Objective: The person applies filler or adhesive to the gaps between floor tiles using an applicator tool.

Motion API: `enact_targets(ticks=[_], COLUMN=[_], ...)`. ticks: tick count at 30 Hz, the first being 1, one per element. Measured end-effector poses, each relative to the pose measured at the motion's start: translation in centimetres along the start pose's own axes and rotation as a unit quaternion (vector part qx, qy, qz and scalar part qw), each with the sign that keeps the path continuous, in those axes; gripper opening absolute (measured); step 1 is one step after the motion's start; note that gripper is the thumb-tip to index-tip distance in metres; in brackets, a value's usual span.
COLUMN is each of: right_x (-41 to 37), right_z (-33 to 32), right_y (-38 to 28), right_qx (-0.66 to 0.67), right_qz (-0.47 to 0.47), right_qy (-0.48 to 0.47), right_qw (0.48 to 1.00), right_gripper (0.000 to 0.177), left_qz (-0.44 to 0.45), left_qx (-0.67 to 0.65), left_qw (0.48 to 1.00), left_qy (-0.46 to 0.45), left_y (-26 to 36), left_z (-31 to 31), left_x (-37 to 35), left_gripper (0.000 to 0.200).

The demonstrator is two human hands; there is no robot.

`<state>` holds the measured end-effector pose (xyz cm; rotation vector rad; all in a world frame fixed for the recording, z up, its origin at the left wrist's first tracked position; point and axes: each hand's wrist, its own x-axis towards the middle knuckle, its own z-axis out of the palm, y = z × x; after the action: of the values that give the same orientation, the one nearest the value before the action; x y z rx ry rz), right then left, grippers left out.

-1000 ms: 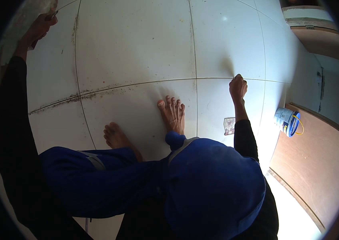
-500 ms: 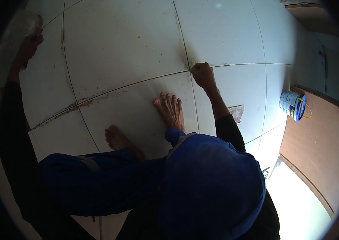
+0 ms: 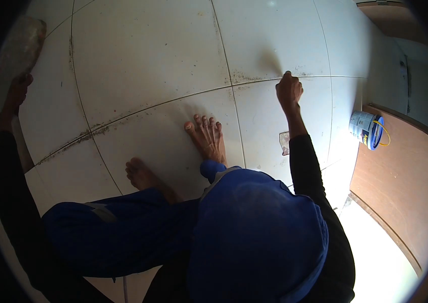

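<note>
I squat on a white tiled floor (image 3: 148, 55) with dirty grout joints. My right hand (image 3: 289, 91) is a closed fist pressed onto the horizontal joint (image 3: 254, 78), right of where the joints cross; anything inside the fist is hidden. My left hand (image 3: 16, 93) is raised at the far left edge and grips a greyish, translucent plastic bag (image 3: 19, 45) that stands up above it. My bare feet (image 3: 205, 136) rest on the tiles below the joint, and my blue-trousered knees (image 3: 254, 227) fill the bottom of the view.
A small paint bucket (image 3: 366, 130) with a blue rim and yellow handle lies at the right, next to a brown wooden panel (image 3: 401, 182). A small flat brownish piece (image 3: 284, 143) lies on the tile beside my right forearm. Bright light falls on the floor at the bottom right.
My right hand went left to the joint crossing, then slid back right along the horizontal joint. My left hand with the bag has dropped lower at the left edge.
</note>
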<state>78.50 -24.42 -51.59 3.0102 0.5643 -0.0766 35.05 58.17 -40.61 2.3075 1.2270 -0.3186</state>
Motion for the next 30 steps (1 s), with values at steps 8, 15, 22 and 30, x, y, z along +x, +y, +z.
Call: enact_targets(ticks=[8,15,22,30], right_x=[-3.7,7.8,7.9,-5.4], right_z=[-1.5,1.6,2.1,-1.4], right_y=[-7.5,18.1,12.2,-10.2], right_qx=[0.207,0.119,0.009,0.114], right_qz=[0.017,0.203,0.166,-0.066], right_qy=[-0.076,0.072,0.018,-0.092], right_qw=[0.975,0.969,0.986,0.987], right_gripper=[0.018,0.019,0.015,0.008], left_qz=[0.040,0.031,-0.019,-0.109], left_qx=[-0.031,-0.019,0.000,0.101], left_qw=[0.997,0.995,1.000,0.989], left_qy=[0.061,0.097,-0.007,0.025], left_y=[3.7,4.1,-1.1,12.0], left_z=[2.0,1.1,0.0,2.8], left_x=[4.7,1.8,2.3,-0.9], left_gripper=[0.043,0.042,0.037,0.049])
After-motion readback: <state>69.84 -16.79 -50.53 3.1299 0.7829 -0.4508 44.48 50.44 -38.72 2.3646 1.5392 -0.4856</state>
